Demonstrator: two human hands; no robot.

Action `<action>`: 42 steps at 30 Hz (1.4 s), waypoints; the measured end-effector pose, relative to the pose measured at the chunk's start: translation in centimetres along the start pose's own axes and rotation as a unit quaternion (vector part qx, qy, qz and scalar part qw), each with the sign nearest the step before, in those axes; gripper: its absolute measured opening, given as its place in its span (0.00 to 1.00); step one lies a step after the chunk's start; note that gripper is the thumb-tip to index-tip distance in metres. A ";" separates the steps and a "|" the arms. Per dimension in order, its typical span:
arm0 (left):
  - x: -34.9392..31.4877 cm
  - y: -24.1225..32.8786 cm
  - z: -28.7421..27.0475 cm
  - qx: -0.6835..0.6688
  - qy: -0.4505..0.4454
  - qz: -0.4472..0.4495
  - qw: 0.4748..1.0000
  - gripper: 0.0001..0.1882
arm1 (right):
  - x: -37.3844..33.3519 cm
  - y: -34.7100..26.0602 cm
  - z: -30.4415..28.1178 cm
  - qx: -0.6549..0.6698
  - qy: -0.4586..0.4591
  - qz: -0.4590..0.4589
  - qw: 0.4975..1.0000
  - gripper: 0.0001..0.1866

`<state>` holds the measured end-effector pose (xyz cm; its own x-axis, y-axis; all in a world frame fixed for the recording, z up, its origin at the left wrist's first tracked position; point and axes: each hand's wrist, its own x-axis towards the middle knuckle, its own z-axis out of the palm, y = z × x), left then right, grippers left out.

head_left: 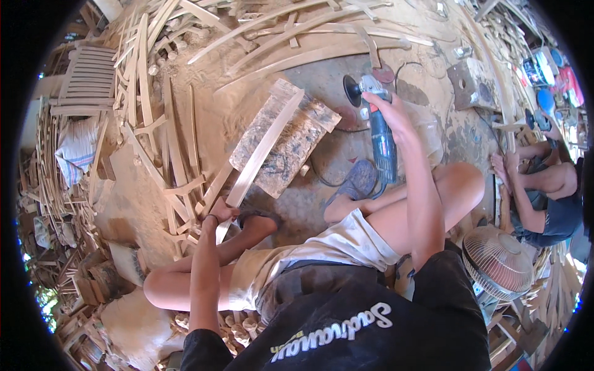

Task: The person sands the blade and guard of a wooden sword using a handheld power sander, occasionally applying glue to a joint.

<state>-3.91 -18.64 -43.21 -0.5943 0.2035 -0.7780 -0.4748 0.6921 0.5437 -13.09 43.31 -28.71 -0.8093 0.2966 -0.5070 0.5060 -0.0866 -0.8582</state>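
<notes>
My left hand (223, 211) is closed around the near end of a curved wooden slat (267, 143). The slat lies slantwise across a rough, stained wooden block (296, 154) on the floor in front of me. To the right of the block, my right hand (388, 112) grips a blue angle grinder (383, 147) near its metal head. The grinder's black disc (352, 91) points left and is apart from the slat. A dark cord runs from the tool's lower end, past my sandalled foot (354, 180).
Long curved wooden pieces (297, 55) lie at the back, with more stacked at left beside a slatted wooden panel (88, 77). A standing fan (498, 263) is at right. Beyond it sits a co-worker (547, 191) with another grinder (542, 120). A block with a hole (473, 85) stands at back right.
</notes>
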 end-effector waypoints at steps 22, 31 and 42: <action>1.3 3.7 6.5 0.078 0.004 0.026 0.997 0.25 | -5.9 6.6 3.3 0.402 -0.049 0.115 0.907 0.28; -0.3 4.5 9.3 0.235 0.217 0.099 0.942 0.27 | -6.9 7.1 3.8 0.392 -0.026 0.155 0.907 0.27; 0.3 2.8 9.9 0.234 0.239 0.102 0.937 0.27 | -6.5 6.4 4.6 0.376 -0.042 0.147 0.914 0.28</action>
<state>1.03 -9.77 -45.06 -0.9175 0.1096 -0.3823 -0.0484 0.9233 0.3809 -6.02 36.45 -31.25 -0.7076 0.0837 -0.7017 0.3822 -0.7899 -0.4796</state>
